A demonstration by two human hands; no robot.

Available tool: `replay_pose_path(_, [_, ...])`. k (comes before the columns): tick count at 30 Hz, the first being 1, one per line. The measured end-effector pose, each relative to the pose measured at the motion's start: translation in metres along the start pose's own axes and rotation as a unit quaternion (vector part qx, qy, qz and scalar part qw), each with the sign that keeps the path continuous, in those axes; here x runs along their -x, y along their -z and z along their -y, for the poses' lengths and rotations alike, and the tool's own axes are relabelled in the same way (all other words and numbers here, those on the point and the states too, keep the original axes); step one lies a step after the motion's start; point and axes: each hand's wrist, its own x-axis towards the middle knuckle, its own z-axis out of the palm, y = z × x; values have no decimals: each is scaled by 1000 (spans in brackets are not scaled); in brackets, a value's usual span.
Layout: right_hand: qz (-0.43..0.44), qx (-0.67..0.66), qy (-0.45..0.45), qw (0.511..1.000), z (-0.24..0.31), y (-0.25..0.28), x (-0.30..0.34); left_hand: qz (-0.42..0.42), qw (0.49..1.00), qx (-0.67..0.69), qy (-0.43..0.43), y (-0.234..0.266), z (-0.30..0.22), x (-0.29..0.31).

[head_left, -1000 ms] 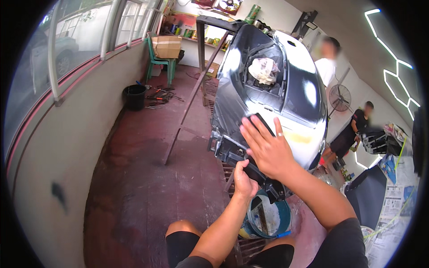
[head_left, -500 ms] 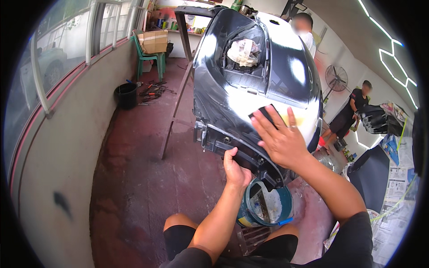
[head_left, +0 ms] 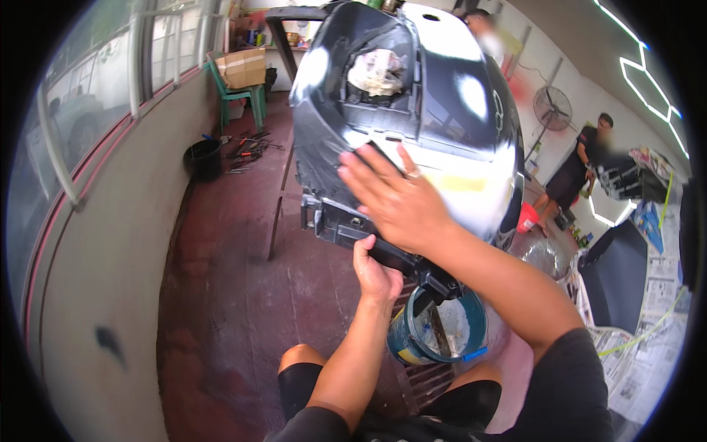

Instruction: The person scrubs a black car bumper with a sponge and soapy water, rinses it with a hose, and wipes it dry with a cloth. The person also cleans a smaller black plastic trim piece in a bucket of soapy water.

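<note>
A glossy black car bumper [head_left: 460,132] stands on end before me, with bright reflections and a yellowish patch on its near curve. My right hand [head_left: 401,202] lies flat on the bumper, fingers stretched out. It presses a dark piece of sandpaper [head_left: 384,152] to the surface; only an edge shows beside the fingers. My left hand [head_left: 377,274] grips the lower edge of the bumper, thumb in sight, the other fingers hidden behind it. Crumpled whitish paper [head_left: 377,72] sits in the bumper's opening.
Below the bumper stands a teal bucket [head_left: 398,335] of cloudy water. A metal stand [head_left: 277,214], a black bucket [head_left: 202,160], scattered tools [head_left: 250,151] and a green chair [head_left: 254,96] are at left. Two people and newspaper-covered parts [head_left: 648,331] are at right.
My right hand has slid left across the bumper with the sandpaper. My left hand keeps its grip on the lower edge. The view has shifted slightly.
</note>
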Motion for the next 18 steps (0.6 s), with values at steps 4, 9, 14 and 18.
replay_pose_path(4, [8, 36, -12, 999, 16, -8, 14, 21, 1000, 0, 1, 0, -8, -1])
replay_pose_path(9, [150, 23, -31, 988, -34, -4, 268, 57, 998, 5, -9, 9, -8, -10])
replay_pose_path(14, [-4, 20, -85, 996, -14, -14, 176, 38, 999, -29, -20, 12, 9, -3])
replay_pose_path(18, [-15, -57, -145, 988, -3, -18, 160, 57, 996, -62, 20, 10, -7, -14])
